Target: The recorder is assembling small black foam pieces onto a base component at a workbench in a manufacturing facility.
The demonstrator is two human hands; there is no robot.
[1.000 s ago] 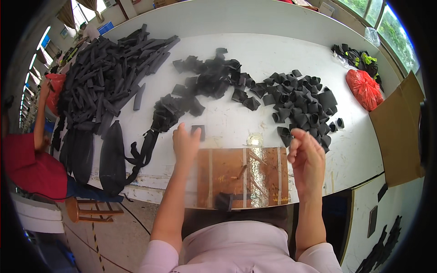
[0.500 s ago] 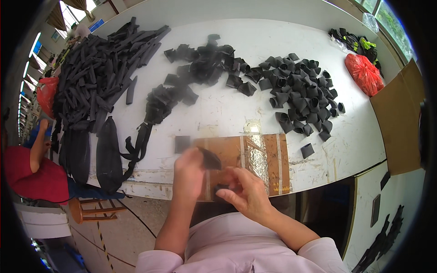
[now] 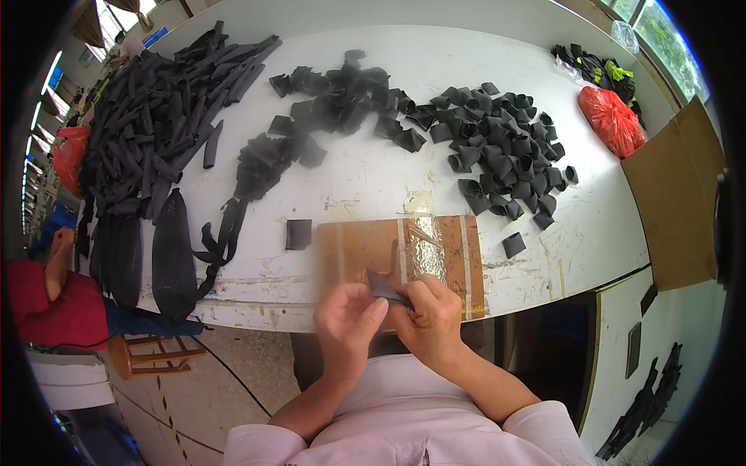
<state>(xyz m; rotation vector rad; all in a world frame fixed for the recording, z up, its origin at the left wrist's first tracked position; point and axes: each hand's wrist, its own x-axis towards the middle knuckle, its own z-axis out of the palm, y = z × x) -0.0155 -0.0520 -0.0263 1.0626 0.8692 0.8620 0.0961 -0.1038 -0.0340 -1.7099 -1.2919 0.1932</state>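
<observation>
A small dark grey fabric piece (image 3: 384,287) is held between my two hands over the near part of a brown cardboard sheet (image 3: 359,247). My left hand (image 3: 346,317) pinches its left side between thumb and fingers. On the other side, my right hand (image 3: 429,314) has its fingers curled tightly around the lower right end, hiding that part. Left of the cardboard lies a flat square dark piece (image 3: 298,234). A single dark piece (image 3: 514,245) rests to the right, in front of a heap of short tube-like dark pieces (image 3: 497,140).
Loose dark fabric pieces (image 3: 334,97) trail across the table's middle. A large pile of long dark fabric tubes (image 3: 148,116) covers the left. At the right are a red plastic bag (image 3: 610,120) and a cardboard panel (image 3: 674,202). A person in red (image 3: 54,303) sits at left.
My hands have come together on the dark piece; before, the left was raised and blurred with a dark piece beside it. The view has shifted slightly.
</observation>
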